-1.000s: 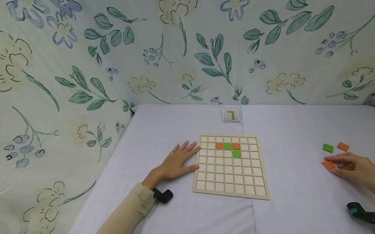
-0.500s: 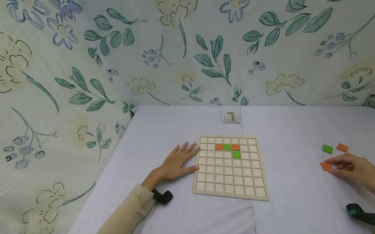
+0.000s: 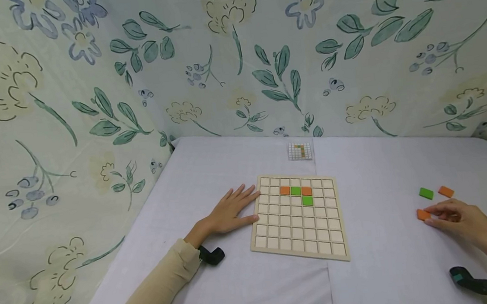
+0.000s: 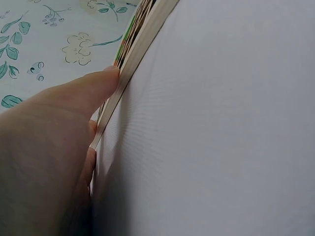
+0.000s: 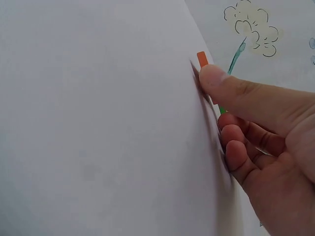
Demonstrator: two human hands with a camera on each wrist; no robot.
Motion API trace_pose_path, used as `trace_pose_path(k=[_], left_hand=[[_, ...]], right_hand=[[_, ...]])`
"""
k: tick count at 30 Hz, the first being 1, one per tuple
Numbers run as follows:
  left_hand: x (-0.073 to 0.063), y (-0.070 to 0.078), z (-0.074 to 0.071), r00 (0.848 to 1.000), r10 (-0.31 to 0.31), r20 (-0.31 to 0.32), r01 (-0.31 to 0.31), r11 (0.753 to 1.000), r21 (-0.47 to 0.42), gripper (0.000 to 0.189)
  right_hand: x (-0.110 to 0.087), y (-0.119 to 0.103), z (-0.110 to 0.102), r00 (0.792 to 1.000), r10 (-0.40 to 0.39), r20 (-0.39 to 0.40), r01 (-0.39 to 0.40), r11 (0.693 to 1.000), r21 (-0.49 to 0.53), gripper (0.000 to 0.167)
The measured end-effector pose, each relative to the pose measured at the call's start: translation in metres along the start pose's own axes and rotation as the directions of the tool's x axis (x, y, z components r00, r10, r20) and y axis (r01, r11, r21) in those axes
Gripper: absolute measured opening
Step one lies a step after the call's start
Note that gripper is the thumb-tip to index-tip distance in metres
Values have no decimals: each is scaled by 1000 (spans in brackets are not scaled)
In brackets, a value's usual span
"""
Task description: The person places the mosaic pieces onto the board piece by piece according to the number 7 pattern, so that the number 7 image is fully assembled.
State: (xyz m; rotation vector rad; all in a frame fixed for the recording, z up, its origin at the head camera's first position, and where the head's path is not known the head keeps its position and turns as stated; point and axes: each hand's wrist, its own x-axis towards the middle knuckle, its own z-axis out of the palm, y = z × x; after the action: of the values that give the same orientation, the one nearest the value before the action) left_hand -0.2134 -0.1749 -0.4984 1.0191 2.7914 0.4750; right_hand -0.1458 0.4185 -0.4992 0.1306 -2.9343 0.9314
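At the right of the head view my right hand [image 3: 463, 219] pinches an orange square tile [image 3: 423, 214] between thumb and fingers, low over the white cloth. The right wrist view shows the thumb on the edge of this orange tile [image 5: 202, 59], the other fingers curled. A green tile [image 3: 426, 193] and another orange tile [image 3: 446, 191] lie just beyond that hand. My left hand [image 3: 227, 213] lies with spread, straight fingers, touching the left edge of a wooden grid board [image 3: 297, 235]. In the left wrist view its thumb [image 4: 101, 83] rests on the board's rim [image 4: 140, 46].
On the board, orange and green tiles [image 3: 295, 191] form a row, with one green tile [image 3: 307, 200] below its right end. A small card [image 3: 299, 151] with a printed grid pattern lies behind the board. A floral cloth [image 3: 235, 64] hangs behind the table.
The pinched orange tile has turned slightly in the right hand's fingers and shifted a little left. The left hand and the board stay as they were.
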Motion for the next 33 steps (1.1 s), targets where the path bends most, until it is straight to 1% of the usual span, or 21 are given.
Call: trace_pose_path(k=[4, 6, 8, 12, 17, 21, 29, 31, 33], left_hand=[[0, 0, 1, 1000, -3, 2, 3, 1000, -3, 77], [0, 0, 1, 1000, -3, 0, 3, 1000, -3, 77], [0, 0, 1, 1000, -2, -1, 2, 1000, -4, 77], [0, 0, 1, 1000, -2, -7, 2, 1000, 2, 76], [-1, 2, 0, 1000, 5, -15, -5, 1000, 0, 75], [-2, 4, -2, 1000, 7, -15, -7, 1000, -6, 75], [-1, 2, 1, 1000, -6, -10, 6, 1000, 11, 76], [0, 2, 1, 1000, -10, -5, 10, 1000, 12, 76], [0, 1, 1, 1000, -12, -1, 12, 1000, 11, 76]], right_hand=[[-1, -7, 0, 999, -3, -36, 3, 1000, -20, 35], [-1, -12, 0, 999, -18, -52, 16, 1000, -24, 35], [-1, -19, -1, 997, -45, -64, 44, 999, -19, 34], [0, -36, -3, 991, -114, -77, 116, 993, 22, 31], [4, -56, -1, 973, -202, -108, 209, 976, 55, 27], [10, -70, 5, 954, -273, -127, 284, 955, 81, 25], [19, -99, 18, 925, -354, -137, 368, 925, 98, 27], [22, -106, 23, 922, -362, -135, 377, 921, 103, 27], [25, -113, 27, 924, -361, -128, 374, 922, 102, 26]])
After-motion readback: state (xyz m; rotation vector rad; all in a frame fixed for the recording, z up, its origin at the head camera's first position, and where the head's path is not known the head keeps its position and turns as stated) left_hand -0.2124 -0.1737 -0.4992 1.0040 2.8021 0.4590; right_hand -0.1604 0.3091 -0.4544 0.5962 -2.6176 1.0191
